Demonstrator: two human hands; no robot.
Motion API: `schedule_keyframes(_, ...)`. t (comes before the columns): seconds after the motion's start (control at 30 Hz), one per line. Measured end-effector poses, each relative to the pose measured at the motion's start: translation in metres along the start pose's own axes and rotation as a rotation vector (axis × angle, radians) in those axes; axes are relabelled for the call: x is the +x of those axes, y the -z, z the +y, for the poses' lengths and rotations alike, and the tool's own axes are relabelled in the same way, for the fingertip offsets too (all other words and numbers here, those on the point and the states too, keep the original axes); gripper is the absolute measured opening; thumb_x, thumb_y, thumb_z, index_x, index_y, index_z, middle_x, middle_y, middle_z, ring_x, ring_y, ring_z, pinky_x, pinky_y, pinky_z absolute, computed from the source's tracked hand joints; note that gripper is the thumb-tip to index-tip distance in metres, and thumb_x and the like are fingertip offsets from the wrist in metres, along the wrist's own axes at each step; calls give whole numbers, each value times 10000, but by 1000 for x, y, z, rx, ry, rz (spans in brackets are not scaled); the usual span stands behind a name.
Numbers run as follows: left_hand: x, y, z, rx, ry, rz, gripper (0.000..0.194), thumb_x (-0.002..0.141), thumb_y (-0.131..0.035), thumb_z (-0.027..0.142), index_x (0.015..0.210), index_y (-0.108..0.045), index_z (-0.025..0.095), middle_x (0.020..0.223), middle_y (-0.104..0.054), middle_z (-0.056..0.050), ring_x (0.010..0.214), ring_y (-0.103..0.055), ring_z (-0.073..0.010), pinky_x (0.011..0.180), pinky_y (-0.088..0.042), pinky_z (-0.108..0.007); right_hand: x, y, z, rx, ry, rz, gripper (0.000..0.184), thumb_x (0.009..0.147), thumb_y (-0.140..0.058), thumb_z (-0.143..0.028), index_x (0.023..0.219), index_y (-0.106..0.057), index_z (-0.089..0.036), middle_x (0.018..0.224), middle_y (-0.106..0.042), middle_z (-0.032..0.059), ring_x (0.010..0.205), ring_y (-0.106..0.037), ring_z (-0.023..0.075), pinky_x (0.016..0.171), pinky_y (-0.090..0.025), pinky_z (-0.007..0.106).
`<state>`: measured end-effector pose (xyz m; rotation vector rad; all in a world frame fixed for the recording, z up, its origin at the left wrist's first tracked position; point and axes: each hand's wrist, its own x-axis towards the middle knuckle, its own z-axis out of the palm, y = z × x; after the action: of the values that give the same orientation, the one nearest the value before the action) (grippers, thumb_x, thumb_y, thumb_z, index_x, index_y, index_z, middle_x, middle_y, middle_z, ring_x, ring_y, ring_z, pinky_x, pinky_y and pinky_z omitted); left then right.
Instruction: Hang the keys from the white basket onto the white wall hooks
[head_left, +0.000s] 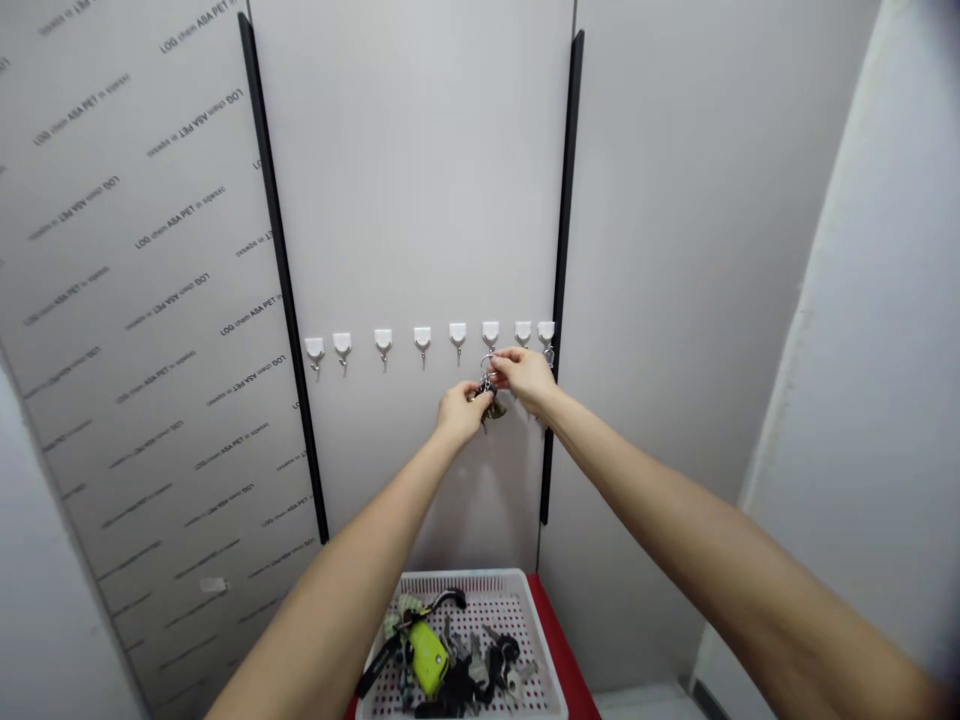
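Note:
A bunch of keys (496,409) hangs from a metal key ring (485,362) in front of the panel. My left hand (459,412) is closed on the bunch, thumb and fingers pinching it near the top. With its fingertips, my right hand (529,378) pinches the ring just below a white wall hook (490,332). I cannot tell whether the ring touches that hook. At the right end of the row, another white hook (546,332) has something metal hanging from it, partly hidden by my right hand.
Several white hooks, such as the leftmost hook (314,348), line the panel (420,200) between two long black handles (279,250). Below, a white perforated basket (551,668) with several keys and a yellow-green key holder (428,658) stands on a red surface (553,630).

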<state>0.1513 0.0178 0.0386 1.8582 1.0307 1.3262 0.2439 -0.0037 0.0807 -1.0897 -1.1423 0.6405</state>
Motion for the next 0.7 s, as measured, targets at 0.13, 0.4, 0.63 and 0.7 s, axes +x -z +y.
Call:
schedule_keyframes(0.13, 14, -4, 19, 96, 3, 40, 224, 594, -491, 265, 765, -556, 137, 660, -575, -32, 598, -495, -104, 579, -372, -217, 17, 2, -11, -64, 19, 72, 57, 642, -438, -82, 632, -466, -130, 475, -488, -40, 361, -428, 31, 363, -372, 159)
schedule_keyframes(0.4, 25, -10, 23, 251, 65, 52, 240, 600, -493, 276, 806, -556, 168, 750, -581, -51, 696, -505, -149, 624, -372, -259, 27, 2, -12, -215, -14, 171, 81, 598, -476, -58, 592, -484, -138, 451, -472, -32, 387, -449, 57, 400, -409, 202)
schedule_keyframes(0.63, 15, -6, 14, 304, 101, 9, 314, 589, -499, 241, 888, -505, 145, 805, -570, -76, 743, -507, -165, 658, -366, -278, 28, 4, -5, -494, 81, 121, 131, 612, -445, -86, 701, -536, -116, 551, -532, 26, 507, -519, 116, 528, -429, 270)
schedule_keyframes(0.7, 0, 3, 3, 309, 73, 4, 321, 596, -491, 229, 903, -492, 134, 827, -564, -75, 758, -504, -156, 679, -365, -269, 15, 10, 0, -531, 151, 128, 178, 601, -454, -103, 754, -544, -123, 666, -558, 42, 636, -526, 128, 652, -405, 282)
